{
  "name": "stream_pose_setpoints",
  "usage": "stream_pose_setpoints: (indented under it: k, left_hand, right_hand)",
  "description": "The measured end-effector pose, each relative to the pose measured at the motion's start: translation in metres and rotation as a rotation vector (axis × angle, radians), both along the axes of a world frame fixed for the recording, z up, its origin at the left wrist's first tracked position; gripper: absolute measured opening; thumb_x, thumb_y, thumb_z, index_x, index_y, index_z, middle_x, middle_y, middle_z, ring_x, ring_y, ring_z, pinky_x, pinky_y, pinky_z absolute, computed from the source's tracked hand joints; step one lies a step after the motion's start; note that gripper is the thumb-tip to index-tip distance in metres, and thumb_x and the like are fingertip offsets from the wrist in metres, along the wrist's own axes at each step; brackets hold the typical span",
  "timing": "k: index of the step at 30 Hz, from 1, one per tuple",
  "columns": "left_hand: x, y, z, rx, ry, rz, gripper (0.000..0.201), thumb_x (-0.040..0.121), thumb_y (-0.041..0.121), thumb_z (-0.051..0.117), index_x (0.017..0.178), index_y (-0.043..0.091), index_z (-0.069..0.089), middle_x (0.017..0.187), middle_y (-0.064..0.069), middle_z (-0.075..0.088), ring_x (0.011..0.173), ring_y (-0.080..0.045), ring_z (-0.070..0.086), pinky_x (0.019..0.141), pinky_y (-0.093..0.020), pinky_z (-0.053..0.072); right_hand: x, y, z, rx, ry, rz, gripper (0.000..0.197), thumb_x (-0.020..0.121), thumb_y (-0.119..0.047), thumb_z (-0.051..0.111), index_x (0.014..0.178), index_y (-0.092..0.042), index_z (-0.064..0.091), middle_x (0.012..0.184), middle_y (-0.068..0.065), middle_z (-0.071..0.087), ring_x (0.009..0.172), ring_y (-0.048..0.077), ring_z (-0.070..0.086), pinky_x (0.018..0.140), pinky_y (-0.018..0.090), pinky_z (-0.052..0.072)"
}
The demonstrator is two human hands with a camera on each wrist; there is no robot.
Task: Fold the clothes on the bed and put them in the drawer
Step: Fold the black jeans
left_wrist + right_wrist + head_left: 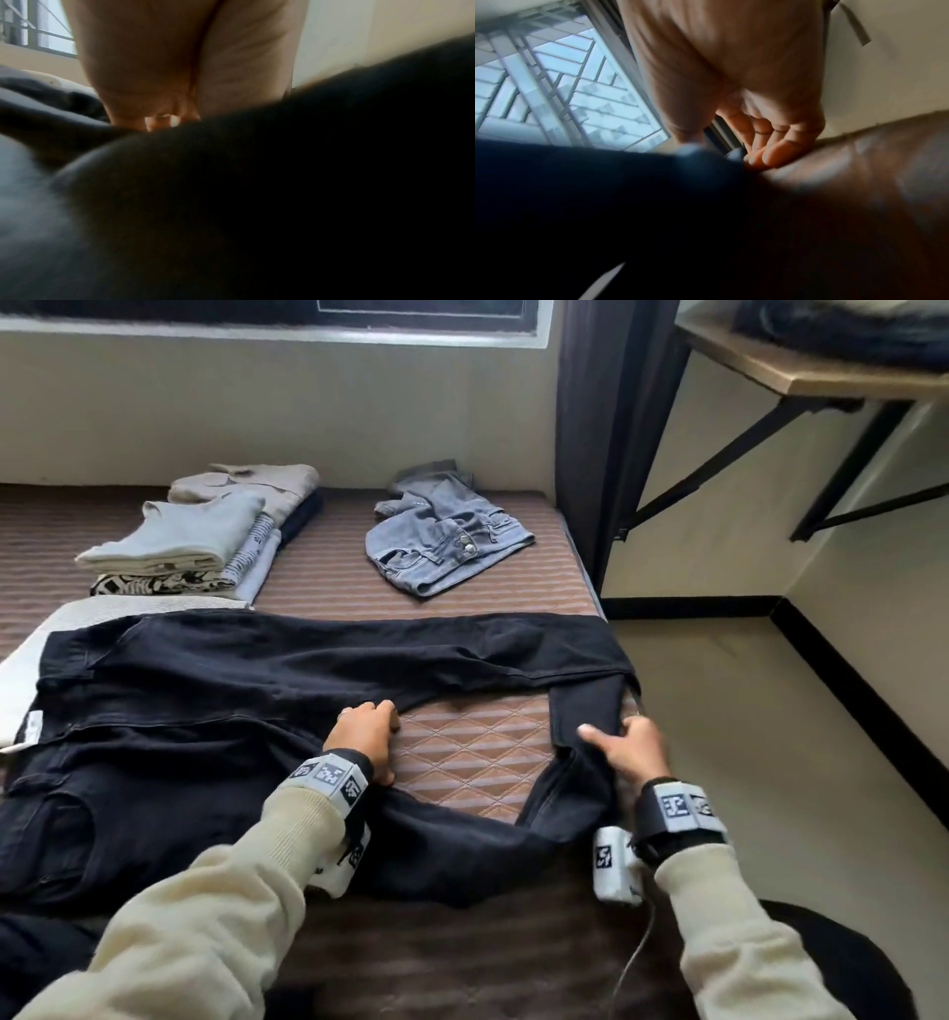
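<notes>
- Black jeans [215, 690] lie spread across the bed [462, 752], mid-frame.
- Left hand [362, 737] presses flat at the crotch, fingers straight.
- Right hand [624, 752] grips a leg, lower right.
- Blue jeans [441, 536] and a folded stack [205, 536] lie above.

Soft, even daylight fills the head view, coming from the window [287, 315] at the far wall; no hard shadows fall on the bed [462, 752], and the pale walls look flat and a little washed out. The black trousers [205, 690] read as a nearly textureless dark mass. Straight lines bow toward the edges, and the near sleeves are slightly soft. Both wrist views are heavily blurred: dark fabric [257, 223] close to the lens fills the lower part of each, dim and out of focus. In the right wrist view the window grille [552, 91] glows bright and bluish, smeared by motion blur.
</notes>
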State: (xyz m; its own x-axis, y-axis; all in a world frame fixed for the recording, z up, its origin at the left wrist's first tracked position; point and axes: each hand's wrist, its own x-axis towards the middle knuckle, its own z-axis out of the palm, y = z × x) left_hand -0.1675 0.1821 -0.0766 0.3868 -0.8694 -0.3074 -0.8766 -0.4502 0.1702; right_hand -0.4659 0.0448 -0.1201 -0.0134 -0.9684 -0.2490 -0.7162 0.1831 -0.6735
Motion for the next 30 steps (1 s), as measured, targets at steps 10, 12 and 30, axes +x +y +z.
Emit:
stream_pose_setpoints:
  k: [10, 12, 30]
  left_hand:
    - [-0.052, 0.048, 0.036, 0.203, 0.590, -0.434, 0.048, 0.082, 0.056, 0.065, 0.122, 0.030, 0.064, 0.109, 0.014, 0.066, 0.100, -0.004, 0.061, 0.090, -0.016, 0.044]
    - [-0.065, 0.043, 0.039, 0.226, 0.516, -0.516, 0.046, 0.088, 0.043, 0.065, 0.130, 0.026, 0.058, 0.109, 0.009, 0.061, 0.099, -0.007, 0.057, 0.087, -0.017, 0.043]
    - [-0.067, -0.043, 0.082, -0.388, 0.145, -0.260, 0.052, 0.076, 0.031, 0.078, 0.121, 0.040, 0.053, 0.113, 0.004, 0.047, 0.111, -0.015, 0.038, 0.095, -0.039, 0.029]
  right_hand:
    - [-0.017, 0.063, 0.057, 0.158, -1.239, -0.446, 0.012, 0.079, -0.019, 0.069, 0.085, -0.009, 0.071, 0.085, 0.010, 0.072, 0.074, 0.026, 0.067, 0.071, 0.032, 0.055]
    - [-0.035, 0.072, 0.069, 0.098, -1.457, -0.445, 0.016, 0.085, -0.024, 0.061, 0.081, -0.012, 0.071, 0.082, 0.007, 0.072, 0.072, 0.023, 0.068, 0.071, 0.030, 0.058]
    - [-0.088, 0.039, 0.064, -0.321, -1.608, -0.382, 0.069, 0.090, 0.009, 0.046, 0.126, -0.049, 0.056, 0.127, 0.003, 0.064, 0.112, 0.021, 0.062, 0.095, 0.038, 0.050]
